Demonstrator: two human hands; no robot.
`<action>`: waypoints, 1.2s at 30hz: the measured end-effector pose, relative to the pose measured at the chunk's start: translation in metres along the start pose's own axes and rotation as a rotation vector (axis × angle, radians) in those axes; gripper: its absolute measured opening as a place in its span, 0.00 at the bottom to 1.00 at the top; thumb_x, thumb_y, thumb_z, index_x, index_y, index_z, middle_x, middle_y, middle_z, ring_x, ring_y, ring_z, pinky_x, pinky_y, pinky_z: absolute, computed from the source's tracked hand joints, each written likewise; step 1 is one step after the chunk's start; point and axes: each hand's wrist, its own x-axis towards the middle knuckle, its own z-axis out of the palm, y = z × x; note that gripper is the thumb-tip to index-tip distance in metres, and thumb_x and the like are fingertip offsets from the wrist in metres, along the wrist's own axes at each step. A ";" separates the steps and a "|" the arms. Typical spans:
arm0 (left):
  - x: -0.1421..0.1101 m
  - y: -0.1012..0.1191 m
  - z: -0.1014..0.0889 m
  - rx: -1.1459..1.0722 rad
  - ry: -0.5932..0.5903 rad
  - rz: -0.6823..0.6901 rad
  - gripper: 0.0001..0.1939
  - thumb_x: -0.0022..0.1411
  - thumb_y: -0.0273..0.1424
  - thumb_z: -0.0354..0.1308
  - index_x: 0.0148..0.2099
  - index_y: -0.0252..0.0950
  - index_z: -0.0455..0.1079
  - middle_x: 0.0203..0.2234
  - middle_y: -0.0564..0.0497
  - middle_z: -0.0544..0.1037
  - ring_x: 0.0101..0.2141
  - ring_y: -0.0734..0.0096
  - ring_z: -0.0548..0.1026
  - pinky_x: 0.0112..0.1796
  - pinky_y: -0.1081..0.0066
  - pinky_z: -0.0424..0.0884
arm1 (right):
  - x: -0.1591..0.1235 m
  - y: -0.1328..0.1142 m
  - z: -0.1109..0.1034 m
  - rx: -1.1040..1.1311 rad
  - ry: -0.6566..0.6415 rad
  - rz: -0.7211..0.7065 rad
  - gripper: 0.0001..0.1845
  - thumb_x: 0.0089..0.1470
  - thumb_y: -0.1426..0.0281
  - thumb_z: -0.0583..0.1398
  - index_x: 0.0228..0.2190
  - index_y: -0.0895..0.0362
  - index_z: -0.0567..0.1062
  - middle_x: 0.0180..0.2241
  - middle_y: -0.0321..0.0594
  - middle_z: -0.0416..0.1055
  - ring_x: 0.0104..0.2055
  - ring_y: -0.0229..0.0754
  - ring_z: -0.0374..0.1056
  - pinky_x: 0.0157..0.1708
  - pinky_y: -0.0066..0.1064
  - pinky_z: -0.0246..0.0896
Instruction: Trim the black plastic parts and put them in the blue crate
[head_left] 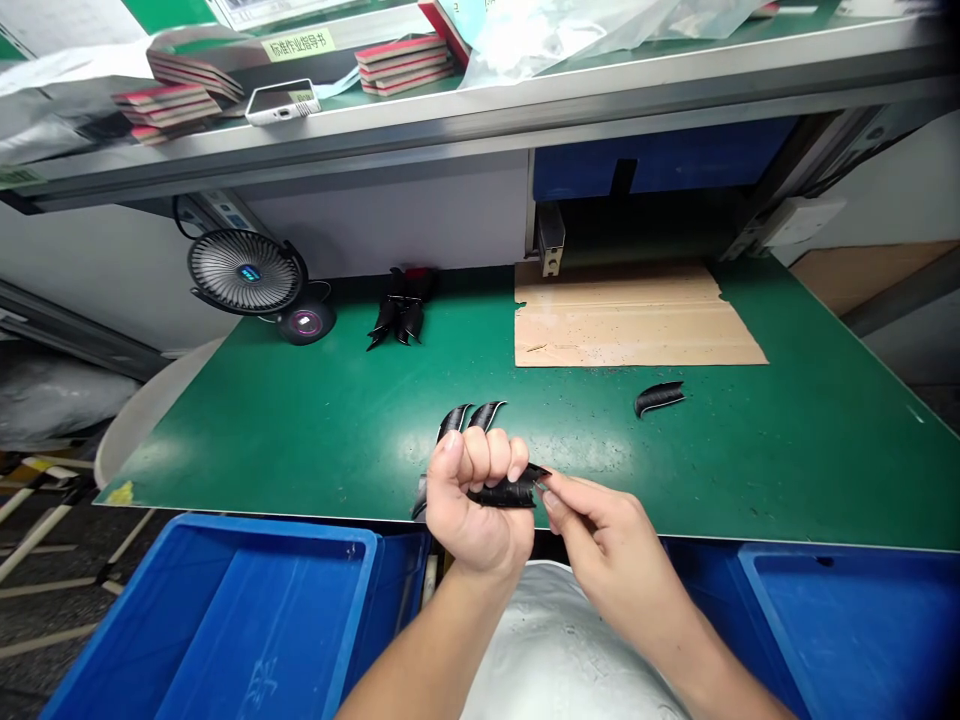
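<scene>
My left hand point(480, 500) is wrapped round a curved black piece point(506, 494) above the table's front edge. Its pointed end sticks out toward my right hand point(607, 530), which pinches at that tip with thumb and forefinger. Whether a small thing sits in that pinch is too fine to tell. Just beyond my left fist, two similar curved black pieces point(487, 415) with pale edges lie side by side, partly hidden by the fingers. Another single curved black piece point(660, 397) rests farther right on the green table point(337, 430).
At the back stand bundled black pieces point(401, 308), a small fan point(247, 272) and a cardboard sheet point(637, 320). A shelf point(420, 125) with red pads point(405, 65) and a phone point(283, 102) spans above. Blue bins point(262, 610) flank my lap. Dark specks dot the tabletop.
</scene>
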 end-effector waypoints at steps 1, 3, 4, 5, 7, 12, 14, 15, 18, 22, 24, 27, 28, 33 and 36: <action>0.000 0.000 0.000 0.000 0.000 0.000 0.27 0.57 0.33 0.54 0.19 0.35 0.37 0.14 0.58 0.40 0.16 0.79 0.45 0.19 0.74 0.53 | 0.000 0.000 0.000 -0.013 0.001 -0.006 0.13 0.60 0.71 0.50 0.24 0.56 0.66 0.22 0.33 0.62 0.24 0.36 0.56 0.24 0.27 0.50; 0.000 -0.001 0.000 0.001 0.000 -0.002 0.28 0.57 0.33 0.55 0.19 0.35 0.36 0.14 0.58 0.40 0.16 0.79 0.45 0.19 0.74 0.53 | -0.001 0.000 0.000 -0.032 0.007 -0.018 0.13 0.60 0.71 0.49 0.25 0.56 0.67 0.23 0.34 0.62 0.24 0.36 0.56 0.25 0.27 0.50; 0.000 -0.001 0.000 0.001 0.001 -0.003 0.28 0.57 0.33 0.55 0.19 0.35 0.36 0.14 0.58 0.40 0.16 0.79 0.45 0.19 0.74 0.53 | -0.001 0.000 0.001 -0.038 0.009 -0.023 0.13 0.60 0.71 0.49 0.26 0.56 0.68 0.23 0.35 0.63 0.24 0.37 0.56 0.25 0.28 0.50; 0.000 -0.001 0.000 0.000 0.003 -0.005 0.28 0.57 0.33 0.55 0.19 0.35 0.36 0.15 0.58 0.40 0.16 0.79 0.45 0.19 0.74 0.54 | -0.001 0.001 0.001 -0.045 0.011 -0.028 0.13 0.61 0.71 0.49 0.27 0.56 0.69 0.24 0.35 0.63 0.25 0.37 0.57 0.25 0.28 0.51; -0.001 -0.001 0.000 -0.010 0.007 -0.011 0.28 0.57 0.32 0.54 0.19 0.35 0.36 0.14 0.58 0.40 0.16 0.79 0.45 0.19 0.74 0.54 | -0.001 0.002 0.002 -0.062 0.019 -0.035 0.13 0.61 0.71 0.48 0.29 0.56 0.70 0.25 0.36 0.64 0.26 0.37 0.58 0.26 0.28 0.52; 0.001 -0.001 0.000 -0.025 0.022 -0.025 0.27 0.58 0.33 0.53 0.19 0.35 0.36 0.14 0.58 0.40 0.16 0.79 0.45 0.19 0.74 0.54 | -0.004 0.008 0.004 -0.222 0.035 -0.100 0.14 0.60 0.75 0.47 0.37 0.55 0.72 0.27 0.38 0.67 0.26 0.38 0.61 0.26 0.28 0.54; 0.004 0.000 0.001 -0.024 0.043 -0.044 0.28 0.58 0.33 0.54 0.19 0.36 0.36 0.14 0.58 0.40 0.16 0.79 0.45 0.19 0.75 0.55 | -0.007 0.013 0.005 -0.395 0.115 -0.202 0.18 0.59 0.78 0.46 0.44 0.57 0.71 0.29 0.40 0.69 0.27 0.40 0.63 0.26 0.29 0.54; 0.005 0.001 0.001 -0.028 0.053 -0.059 0.28 0.58 0.33 0.54 0.19 0.36 0.36 0.14 0.59 0.40 0.16 0.79 0.45 0.19 0.75 0.55 | -0.009 0.016 0.005 -0.486 0.173 -0.266 0.20 0.58 0.80 0.46 0.47 0.57 0.70 0.31 0.42 0.70 0.28 0.41 0.64 0.27 0.30 0.55; 0.008 0.003 0.004 -0.056 0.076 -0.120 0.27 0.58 0.33 0.53 0.20 0.36 0.37 0.14 0.59 0.40 0.16 0.79 0.45 0.19 0.76 0.55 | -0.013 0.025 0.007 -0.599 0.318 -0.439 0.25 0.56 0.82 0.50 0.54 0.57 0.65 0.35 0.44 0.72 0.33 0.43 0.67 0.32 0.31 0.58; 0.007 0.005 0.009 -0.110 0.102 -0.164 0.25 0.58 0.32 0.53 0.20 0.36 0.37 0.14 0.59 0.41 0.16 0.80 0.46 0.19 0.77 0.57 | -0.014 0.028 0.008 -0.357 0.340 -0.456 0.25 0.54 0.82 0.56 0.53 0.56 0.65 0.38 0.46 0.71 0.37 0.44 0.68 0.35 0.33 0.62; 0.006 0.006 0.011 -0.126 0.102 -0.167 0.25 0.58 0.31 0.53 0.20 0.36 0.38 0.14 0.59 0.41 0.16 0.80 0.46 0.20 0.77 0.57 | -0.013 0.026 0.008 -0.230 0.310 -0.431 0.21 0.55 0.80 0.58 0.50 0.56 0.68 0.34 0.43 0.71 0.33 0.41 0.67 0.32 0.32 0.62; 0.005 0.006 0.013 -0.147 0.106 -0.189 0.25 0.57 0.30 0.54 0.20 0.36 0.39 0.14 0.59 0.42 0.16 0.80 0.47 0.20 0.77 0.57 | -0.011 0.024 0.007 -0.089 0.328 -0.429 0.21 0.55 0.76 0.60 0.50 0.55 0.68 0.27 0.36 0.67 0.23 0.35 0.60 0.22 0.27 0.58; 0.005 0.006 0.013 -0.159 0.109 -0.211 0.24 0.57 0.29 0.54 0.20 0.36 0.39 0.14 0.60 0.42 0.16 0.81 0.47 0.20 0.77 0.57 | -0.011 0.025 0.006 -0.079 0.324 -0.443 0.22 0.54 0.75 0.60 0.52 0.55 0.68 0.26 0.35 0.66 0.22 0.34 0.59 0.21 0.27 0.57; 0.016 0.006 0.007 -0.272 0.144 -0.384 0.23 0.57 0.27 0.54 0.20 0.37 0.41 0.15 0.60 0.43 0.16 0.82 0.48 0.20 0.77 0.59 | -0.010 0.029 -0.002 0.121 0.112 -0.380 0.11 0.54 0.73 0.62 0.41 0.52 0.75 0.21 0.32 0.65 0.20 0.34 0.57 0.20 0.26 0.55; 0.022 0.006 0.003 -0.347 0.192 -0.502 0.19 0.58 0.27 0.53 0.21 0.36 0.46 0.15 0.60 0.49 0.17 0.83 0.53 0.23 0.78 0.64 | -0.011 0.030 -0.006 0.360 0.178 -0.218 0.01 0.52 0.70 0.64 0.30 0.52 0.76 0.20 0.31 0.65 0.21 0.33 0.57 0.19 0.25 0.53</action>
